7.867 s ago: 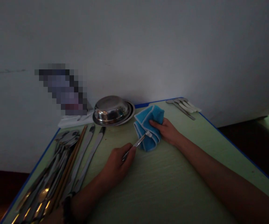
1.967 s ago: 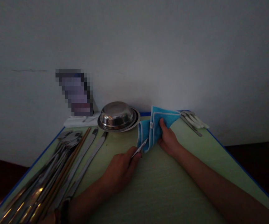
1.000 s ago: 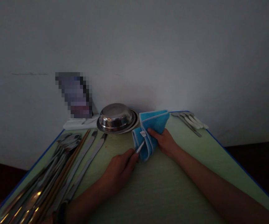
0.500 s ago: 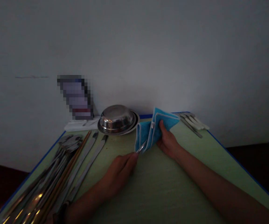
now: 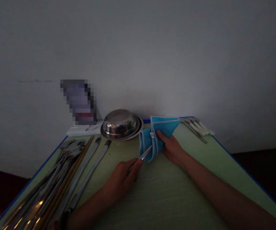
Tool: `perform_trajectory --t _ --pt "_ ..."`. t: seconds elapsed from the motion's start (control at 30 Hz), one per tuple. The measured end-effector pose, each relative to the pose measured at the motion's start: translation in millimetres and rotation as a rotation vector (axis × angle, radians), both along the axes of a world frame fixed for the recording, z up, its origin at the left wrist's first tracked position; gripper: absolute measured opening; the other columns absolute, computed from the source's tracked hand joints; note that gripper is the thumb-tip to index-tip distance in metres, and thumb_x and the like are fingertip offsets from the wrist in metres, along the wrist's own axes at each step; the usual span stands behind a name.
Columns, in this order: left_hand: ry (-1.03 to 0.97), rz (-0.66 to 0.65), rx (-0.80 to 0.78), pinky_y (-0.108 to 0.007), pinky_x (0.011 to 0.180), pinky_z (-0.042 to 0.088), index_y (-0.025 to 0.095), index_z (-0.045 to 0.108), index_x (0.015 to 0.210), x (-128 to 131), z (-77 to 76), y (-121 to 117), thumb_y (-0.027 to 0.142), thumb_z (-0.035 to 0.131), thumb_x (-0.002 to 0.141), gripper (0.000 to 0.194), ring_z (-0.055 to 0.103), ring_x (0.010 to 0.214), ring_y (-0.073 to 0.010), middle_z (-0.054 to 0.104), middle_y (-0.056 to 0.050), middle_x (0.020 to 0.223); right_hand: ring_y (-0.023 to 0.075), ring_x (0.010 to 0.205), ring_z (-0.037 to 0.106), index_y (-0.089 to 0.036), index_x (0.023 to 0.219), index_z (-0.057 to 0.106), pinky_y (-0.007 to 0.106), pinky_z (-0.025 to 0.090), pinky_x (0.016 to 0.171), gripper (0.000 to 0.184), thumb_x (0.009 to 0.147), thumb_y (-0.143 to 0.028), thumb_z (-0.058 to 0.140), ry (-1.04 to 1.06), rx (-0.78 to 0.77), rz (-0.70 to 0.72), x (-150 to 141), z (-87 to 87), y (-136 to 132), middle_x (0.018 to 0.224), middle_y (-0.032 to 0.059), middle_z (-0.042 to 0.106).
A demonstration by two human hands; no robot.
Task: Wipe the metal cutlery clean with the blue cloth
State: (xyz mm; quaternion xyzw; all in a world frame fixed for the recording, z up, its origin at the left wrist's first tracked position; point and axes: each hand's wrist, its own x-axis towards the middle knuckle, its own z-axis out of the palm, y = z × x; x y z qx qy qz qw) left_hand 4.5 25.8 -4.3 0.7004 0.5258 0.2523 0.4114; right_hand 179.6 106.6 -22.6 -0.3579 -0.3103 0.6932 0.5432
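My left hand point(image 5: 124, 174) is closed around a thin piece of silver cutlery point(image 5: 145, 154). Its far end disappears into the folds of a blue cloth point(image 5: 165, 127) with pale edging and a small white tag, so its kind is hidden. My right hand point(image 5: 172, 147) grips that cloth from the right, thumb on top, wrapping it about the cutlery. Both hands are held above the middle of the green table point(image 5: 152, 198).
Ladles and other long metal utensils point(image 5: 54, 179) lie at the left with wooden chopsticks point(image 5: 77, 163). Upturned steel bowls point(image 5: 121, 123) sit at the back, beside a blurred propped screen point(image 5: 79, 102) on a white base. White-handled cutlery point(image 5: 197, 126) lies back right. A wall point(image 5: 176, 64) stands behind.
My right hand and the cloth have shifted slightly left and down toward my left hand. The cutlery stays in my left hand, with a little more of its shaft showing.
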Motion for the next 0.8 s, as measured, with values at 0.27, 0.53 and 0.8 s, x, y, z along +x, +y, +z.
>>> perform_trajectory --t 0.27,0.53,0.8 --pt "0.097 -0.074 0.058 -0.022 0.049 0.030 0.017 0.044 0.063 0.9 3.7 -0.4 0.040 0.028 0.090 0.039 0.040 0.047 -0.0093 0.039 0.006 0.051 0.0177 0.087 0.063 -0.021 0.098 0.058 0.033 0.051 0.076 0.038 0.072 -0.048 0.058 0.041 -0.110 -0.100 -2.7 4.1 1.0 0.092 0.0029 0.068" --pt "0.027 -0.043 0.018 -0.022 0.050 0.032 0.018 0.045 0.065 0.9 3.4 -1.1 0.040 0.030 0.089 0.037 0.041 0.050 -0.0100 0.040 0.005 0.054 0.0176 0.092 0.062 -0.023 0.103 0.057 0.034 0.051 0.079 0.038 0.071 -0.043 0.060 0.011 -0.100 -0.054 -3.9 7.1 -2.2 0.097 0.0020 0.068" --pt "-0.119 0.120 -0.010 -0.021 0.050 0.032 0.018 0.042 0.060 -0.1 4.9 -0.6 0.041 0.031 0.089 0.039 0.038 0.051 -0.0099 0.039 0.005 0.054 0.0158 0.082 0.064 -0.020 0.091 0.061 0.032 0.050 0.081 0.026 0.078 -0.041 0.053 0.166 -0.151 -0.136 -1.6 5.0 3.3 0.082 0.0001 0.070"
